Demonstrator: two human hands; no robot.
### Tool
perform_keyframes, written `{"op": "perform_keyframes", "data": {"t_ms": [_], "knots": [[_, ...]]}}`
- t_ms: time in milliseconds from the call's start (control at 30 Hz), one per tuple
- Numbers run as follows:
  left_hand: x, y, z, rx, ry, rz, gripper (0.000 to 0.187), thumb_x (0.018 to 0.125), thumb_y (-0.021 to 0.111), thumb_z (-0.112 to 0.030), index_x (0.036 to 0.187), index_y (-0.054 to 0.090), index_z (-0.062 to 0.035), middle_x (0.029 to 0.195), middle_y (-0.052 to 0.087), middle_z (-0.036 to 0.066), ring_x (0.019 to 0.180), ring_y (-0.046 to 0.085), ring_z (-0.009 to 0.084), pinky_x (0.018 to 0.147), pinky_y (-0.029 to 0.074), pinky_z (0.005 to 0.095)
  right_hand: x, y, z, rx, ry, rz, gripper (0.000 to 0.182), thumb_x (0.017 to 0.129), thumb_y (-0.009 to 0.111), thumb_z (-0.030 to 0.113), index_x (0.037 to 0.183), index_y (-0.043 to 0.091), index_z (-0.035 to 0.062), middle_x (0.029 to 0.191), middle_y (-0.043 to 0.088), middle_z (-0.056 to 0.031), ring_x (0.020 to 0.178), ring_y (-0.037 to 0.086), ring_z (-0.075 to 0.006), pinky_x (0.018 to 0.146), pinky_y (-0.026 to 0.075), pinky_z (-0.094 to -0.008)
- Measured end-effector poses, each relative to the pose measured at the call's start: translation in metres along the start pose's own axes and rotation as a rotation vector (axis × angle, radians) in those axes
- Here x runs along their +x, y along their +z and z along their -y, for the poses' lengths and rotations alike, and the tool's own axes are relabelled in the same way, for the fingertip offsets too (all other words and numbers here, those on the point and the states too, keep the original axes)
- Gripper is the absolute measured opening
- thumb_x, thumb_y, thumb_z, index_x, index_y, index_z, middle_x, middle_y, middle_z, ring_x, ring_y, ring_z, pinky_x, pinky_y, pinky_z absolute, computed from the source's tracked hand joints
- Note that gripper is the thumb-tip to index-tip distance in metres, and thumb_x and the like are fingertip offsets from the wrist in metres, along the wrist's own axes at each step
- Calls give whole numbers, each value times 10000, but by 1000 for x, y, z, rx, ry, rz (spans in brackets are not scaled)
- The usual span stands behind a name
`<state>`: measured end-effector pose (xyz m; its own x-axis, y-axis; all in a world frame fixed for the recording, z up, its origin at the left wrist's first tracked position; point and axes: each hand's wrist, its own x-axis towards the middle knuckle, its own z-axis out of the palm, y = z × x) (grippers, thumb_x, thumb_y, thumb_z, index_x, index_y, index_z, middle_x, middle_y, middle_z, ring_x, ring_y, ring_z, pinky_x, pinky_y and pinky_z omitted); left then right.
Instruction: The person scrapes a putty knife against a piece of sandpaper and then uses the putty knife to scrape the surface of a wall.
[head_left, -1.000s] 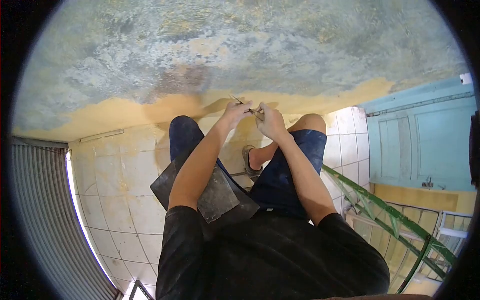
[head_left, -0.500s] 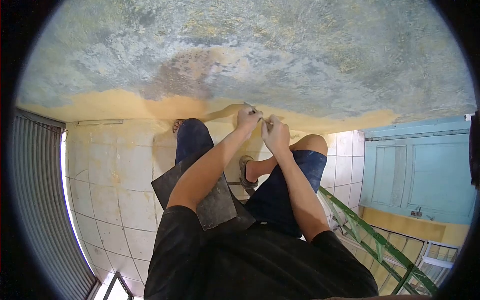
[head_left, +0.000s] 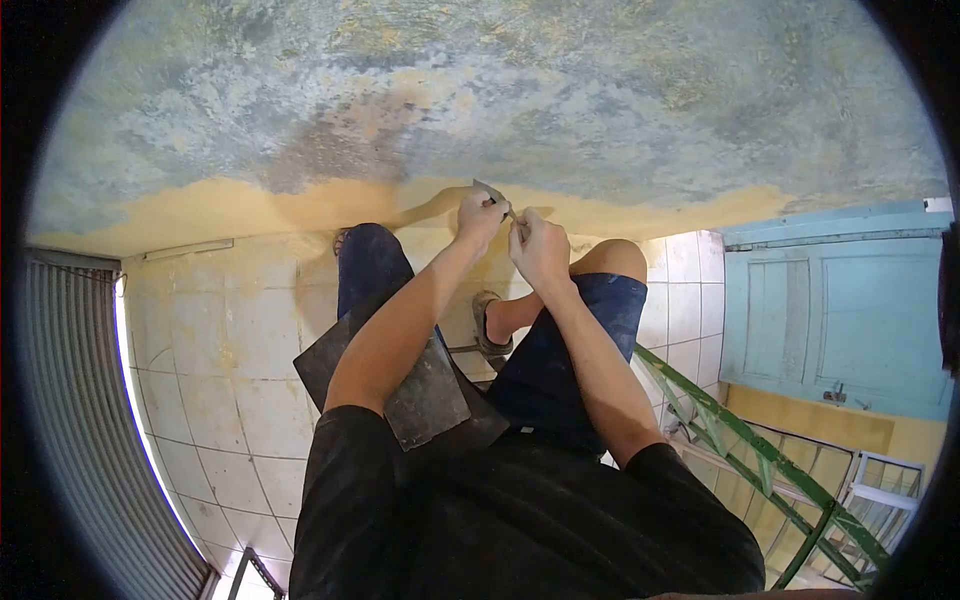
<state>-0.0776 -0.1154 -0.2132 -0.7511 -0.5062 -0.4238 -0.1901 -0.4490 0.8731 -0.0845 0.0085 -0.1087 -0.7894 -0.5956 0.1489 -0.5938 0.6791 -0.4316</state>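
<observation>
A small scraper (head_left: 489, 189) with a flat metal blade is held against the lower part of the wall, where yellow paint meets the grey patchy surface. My left hand (head_left: 481, 217) is closed around it just behind the blade. Lower and to the right, my right hand (head_left: 541, 246) is closed on its handle end. Both forearms reach forward between my knees. A dark, worn flat board (head_left: 428, 400) lies across my lap, partly under my left forearm.
The blotchy grey wall (head_left: 560, 110) fills the top. White floor tiles (head_left: 265, 415) are stained yellow. A ribbed metal shutter (head_left: 75, 400) stands left. At right are a green ladder (head_left: 745, 440), a light blue door (head_left: 835, 320) and a white metal rack (head_left: 880, 510).
Both hands and the scraper have moved slightly up and left in view, and more of the scraper shows between them. The camera view has shifted a little.
</observation>
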Motion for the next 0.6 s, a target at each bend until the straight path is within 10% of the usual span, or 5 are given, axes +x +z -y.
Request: {"op": "perform_keyframes", "data": {"t_ms": [600], "knots": [[7,-12,10,-109,-7,-57,75,878,642,-30,828,672,18,854,645,41,726,557,111,681,483,278,7,12,13,-25,-60,-14,142,850,670,136,814,601,18,687,650,-219,680,665,-433,625,531,-508]]}}
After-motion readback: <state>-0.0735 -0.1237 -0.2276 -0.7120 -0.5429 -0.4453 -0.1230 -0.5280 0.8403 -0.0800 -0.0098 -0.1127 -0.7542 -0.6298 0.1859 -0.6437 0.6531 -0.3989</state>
